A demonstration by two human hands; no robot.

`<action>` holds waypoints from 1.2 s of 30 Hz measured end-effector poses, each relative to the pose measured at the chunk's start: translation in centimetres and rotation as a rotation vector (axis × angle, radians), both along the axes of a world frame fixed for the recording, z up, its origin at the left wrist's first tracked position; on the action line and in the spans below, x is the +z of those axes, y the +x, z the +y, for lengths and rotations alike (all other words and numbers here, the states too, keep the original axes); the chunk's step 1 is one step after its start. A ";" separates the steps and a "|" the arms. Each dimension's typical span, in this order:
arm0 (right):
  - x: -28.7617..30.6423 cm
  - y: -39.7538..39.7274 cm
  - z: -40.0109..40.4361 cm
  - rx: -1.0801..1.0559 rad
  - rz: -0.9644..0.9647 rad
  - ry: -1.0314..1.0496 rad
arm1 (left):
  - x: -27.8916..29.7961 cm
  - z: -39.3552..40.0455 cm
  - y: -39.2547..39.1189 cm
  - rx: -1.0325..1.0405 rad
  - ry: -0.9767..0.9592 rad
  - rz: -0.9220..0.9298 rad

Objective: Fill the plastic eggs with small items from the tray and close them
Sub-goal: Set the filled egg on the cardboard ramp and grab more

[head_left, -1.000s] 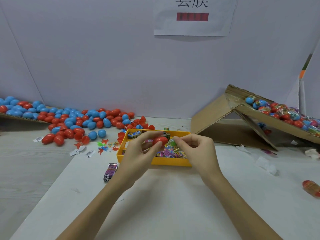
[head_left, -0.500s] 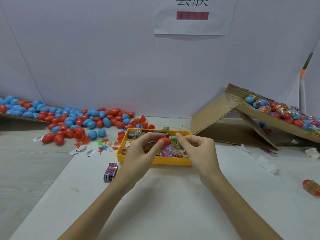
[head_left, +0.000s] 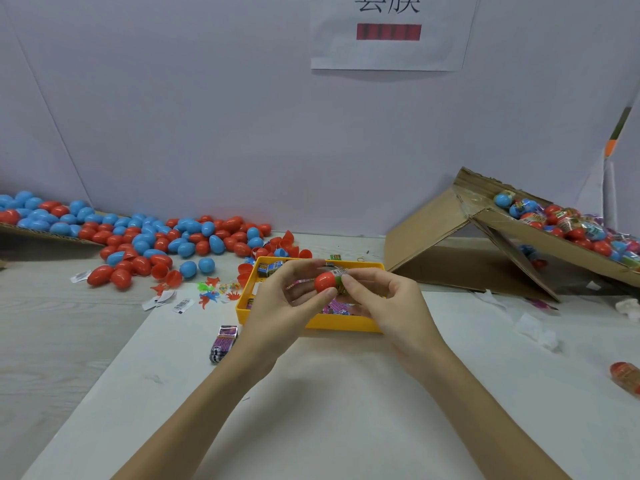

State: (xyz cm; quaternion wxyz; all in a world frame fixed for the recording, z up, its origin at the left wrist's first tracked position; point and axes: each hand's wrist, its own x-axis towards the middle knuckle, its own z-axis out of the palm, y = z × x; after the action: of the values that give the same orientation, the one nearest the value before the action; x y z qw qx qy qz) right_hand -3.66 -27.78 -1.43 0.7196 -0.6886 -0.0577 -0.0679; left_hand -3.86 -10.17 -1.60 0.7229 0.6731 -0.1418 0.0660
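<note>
Midway over the yellow tray (head_left: 343, 322), a red plastic egg (head_left: 325, 282) is held between a person's two hands, with a green-printed strip (head_left: 341, 285) at its right end. The left hand (head_left: 282, 306) pinches the red shell with curled fingers (head_left: 325, 294) and thumb; the right hand (head_left: 388, 303) pinches the green end, its fingers (head_left: 349, 280) curled round it. Whether the strip is going inside or wrapping the seam cannot be told. The egg looks light, hard and smooth, likely slippery, and is probably best gripped on the broad shell each side of the seam, with gentle pressure so the thin halves do not pop apart. Against the frame a second earlier, the egg sits slightly higher and the right fingertips have closed in against it. Small printed packets (head_left: 337, 306) fill the tray. On the bench (head_left: 311, 410) lie a purple packet (head_left: 223, 342), loose toy figures (head_left: 211, 296), and a spread of red and blue eggs (head_left: 145, 240) to the left; a cardboard ramp (head_left: 540, 244) with wrapped eggs (head_left: 571, 226) stands to the right.
</note>
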 end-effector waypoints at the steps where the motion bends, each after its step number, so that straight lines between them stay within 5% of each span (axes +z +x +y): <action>1: -0.1 0.0 0.0 0.016 0.011 0.023 | 0.0 0.0 0.0 0.001 -0.005 0.006; 6: -0.2 0.2 0.0 0.062 0.070 0.162 | 0.0 0.1 0.0 -0.005 0.056 -0.028; 36: -0.5 -0.6 1.1 -0.096 -0.175 -0.091 | -0.2 0.4 0.3 -0.027 0.171 -0.016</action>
State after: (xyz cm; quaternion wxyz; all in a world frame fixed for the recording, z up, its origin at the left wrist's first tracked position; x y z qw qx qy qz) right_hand -4.27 -26.73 -1.89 0.6758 -0.7140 -0.0902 -0.1595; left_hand -3.57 -9.78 -1.76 0.6623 0.7299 -0.1618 0.0494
